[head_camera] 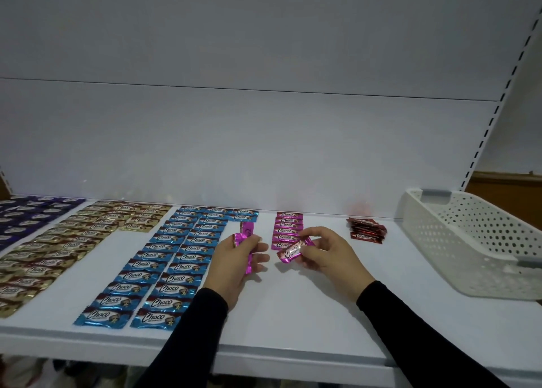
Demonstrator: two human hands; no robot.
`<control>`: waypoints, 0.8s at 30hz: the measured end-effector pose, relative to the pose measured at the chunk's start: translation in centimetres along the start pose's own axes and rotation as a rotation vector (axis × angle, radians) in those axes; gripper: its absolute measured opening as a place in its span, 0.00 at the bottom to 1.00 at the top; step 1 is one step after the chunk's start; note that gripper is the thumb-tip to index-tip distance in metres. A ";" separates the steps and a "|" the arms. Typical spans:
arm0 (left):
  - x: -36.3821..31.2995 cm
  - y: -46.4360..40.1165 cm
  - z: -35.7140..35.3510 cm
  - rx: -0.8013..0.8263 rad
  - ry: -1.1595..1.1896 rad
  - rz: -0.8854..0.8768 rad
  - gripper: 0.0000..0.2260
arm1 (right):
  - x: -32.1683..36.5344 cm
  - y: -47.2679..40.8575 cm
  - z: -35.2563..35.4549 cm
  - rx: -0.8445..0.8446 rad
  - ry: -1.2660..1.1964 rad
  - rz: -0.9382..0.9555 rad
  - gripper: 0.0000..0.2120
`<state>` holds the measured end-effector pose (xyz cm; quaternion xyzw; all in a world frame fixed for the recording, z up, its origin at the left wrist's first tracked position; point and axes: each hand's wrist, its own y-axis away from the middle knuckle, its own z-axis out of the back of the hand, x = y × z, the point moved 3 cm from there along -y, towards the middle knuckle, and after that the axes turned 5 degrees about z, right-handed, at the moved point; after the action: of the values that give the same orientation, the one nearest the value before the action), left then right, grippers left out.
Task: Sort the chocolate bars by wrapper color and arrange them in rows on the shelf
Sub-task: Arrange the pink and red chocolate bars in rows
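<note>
Chocolate bars lie in rows by wrapper colour on the white shelf: purple bars far left, gold bars, blue bars, a short column of pink bars and a small stack of red bars. My left hand is shut on a bunch of pink bars, held upright beside the blue rows. My right hand pinches one pink bar just in front of the pink column, label facing up.
A white perforated plastic basket stands at the right end of the shelf. The shelf's white back panel rises behind the rows, and a slotted upright runs along the right side. Bare shelf lies between the pink column and the red stack.
</note>
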<state>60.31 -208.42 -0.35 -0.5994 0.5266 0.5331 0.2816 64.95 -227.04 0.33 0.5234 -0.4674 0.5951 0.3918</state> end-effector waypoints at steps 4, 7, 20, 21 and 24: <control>-0.1 0.2 0.7 -0.091 0.053 -0.064 0.07 | -0.8 0.9 -0.1 -0.060 0.410 0.041 0.07; -0.1 0.3 0.7 -0.107 0.049 -0.088 0.07 | -0.9 0.4 -0.2 -0.069 0.622 0.100 0.03; 0.1 -0.2 0.6 -0.110 0.024 -0.075 0.05 | -0.7 -0.7 -1.0 0.107 0.925 0.272 0.04; 0.1 -0.2 0.6 -0.108 0.020 -0.072 0.05 | -0.7 -0.9 -1.0 0.112 0.934 0.275 0.04; 0.2 -0.2 0.6 -0.102 0.003 -0.068 0.06 | -0.7 -1.3 -1.2 0.127 0.951 0.299 0.05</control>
<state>60.23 -207.88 -0.77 -0.6314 0.4786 0.5482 0.2679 65.95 -225.56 -0.19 0.1443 -0.2699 0.8447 0.4391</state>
